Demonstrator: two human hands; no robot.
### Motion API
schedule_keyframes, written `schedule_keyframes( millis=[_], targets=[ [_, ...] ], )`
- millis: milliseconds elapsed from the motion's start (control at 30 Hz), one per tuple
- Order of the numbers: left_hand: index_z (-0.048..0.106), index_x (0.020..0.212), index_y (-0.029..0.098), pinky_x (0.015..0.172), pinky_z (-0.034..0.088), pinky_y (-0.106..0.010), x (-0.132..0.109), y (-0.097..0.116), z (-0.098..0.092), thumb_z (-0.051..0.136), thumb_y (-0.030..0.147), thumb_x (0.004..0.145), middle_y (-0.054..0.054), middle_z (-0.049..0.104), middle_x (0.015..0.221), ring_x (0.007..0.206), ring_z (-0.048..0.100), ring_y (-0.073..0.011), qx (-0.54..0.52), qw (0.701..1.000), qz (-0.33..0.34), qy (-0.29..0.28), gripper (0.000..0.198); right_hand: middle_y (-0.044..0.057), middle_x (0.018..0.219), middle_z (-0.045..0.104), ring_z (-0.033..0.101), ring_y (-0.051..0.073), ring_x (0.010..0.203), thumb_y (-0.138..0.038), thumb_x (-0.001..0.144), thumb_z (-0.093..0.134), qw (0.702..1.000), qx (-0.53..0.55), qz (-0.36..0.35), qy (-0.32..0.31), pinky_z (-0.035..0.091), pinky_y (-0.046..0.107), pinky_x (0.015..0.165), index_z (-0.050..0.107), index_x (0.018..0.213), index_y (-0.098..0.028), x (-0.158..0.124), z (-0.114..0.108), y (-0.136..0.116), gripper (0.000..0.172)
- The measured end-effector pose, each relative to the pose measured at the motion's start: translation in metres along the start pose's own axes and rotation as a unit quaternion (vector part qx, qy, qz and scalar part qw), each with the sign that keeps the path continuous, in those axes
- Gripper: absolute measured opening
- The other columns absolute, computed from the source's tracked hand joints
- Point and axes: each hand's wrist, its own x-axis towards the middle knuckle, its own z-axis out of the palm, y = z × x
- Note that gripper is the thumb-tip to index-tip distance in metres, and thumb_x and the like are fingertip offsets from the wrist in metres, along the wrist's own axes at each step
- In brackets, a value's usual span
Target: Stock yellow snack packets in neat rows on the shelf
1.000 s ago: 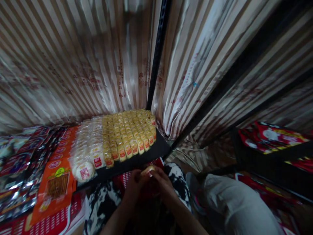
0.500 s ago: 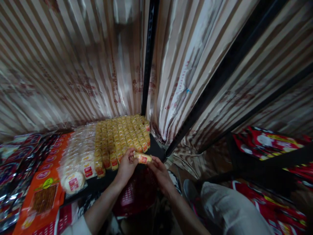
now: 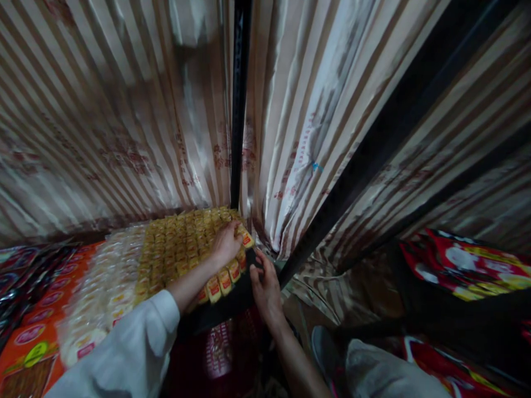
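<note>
Your left hand [image 3: 226,243] touches an end pack [image 3: 248,239], grip unclear; your right hand [image 3: 267,290], fingers loosely parted, is at the bare edge of the shelf [image 3: 232,305].

Packet no longer held between both hands; left hand [image 3: 228,243] moved up from shelf [image 3: 224,309] front to right end of yellow packet rows [image 3: 174,237]; right hand [image 3: 266,287] now apart, near shelf's right end; pale left sleeve [image 3: 124,342] now crossing white packets [image 3: 112,271].

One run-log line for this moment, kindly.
left hand: touching yellow, red-labelled, plastic-wrapped packet | right hand: nothing visibly held, near flat black shelf
</note>
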Motion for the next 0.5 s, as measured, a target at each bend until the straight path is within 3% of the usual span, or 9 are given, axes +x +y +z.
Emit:
schedule_keyframes(
  millis=[200,500],
  targets=[
    [0.053,0.117,0.019,0.095,0.041,-0.028,0.041,-0.005,0.017,0.045,0.013,0.081,-0.006,0.062,0.116,0.109,0.055,-0.0162,0.125,0.991,0.025,-0.033,0.038,0.014,0.121,0.054,0.052,0.025,0.111,-0.048,0.088,0.038,0.999,0.008,0.048,-0.011,0.041,0.044,0.096,0.051,0.121,-0.014,0.013,0.009,0.016,0.049],
    [0.058,0.112,0.016,0.09,0.044,-0.028,0.051,-0.018,0.046,0.046,0.011,0.078,-0.01,0.063,0.113,0.105,0.057,-0.0196,0.191,0.975,0.031,-0.112,0.035,0.011,0.135,0.044,0.037,0.024,0.128,-0.056,0.088,0.034,0.991,0.057,0.109,-0.048,0.022,0.042,0.11,0.048,0.13,-0.014,0.022,0.018,0.027,0.062]
  ],
)
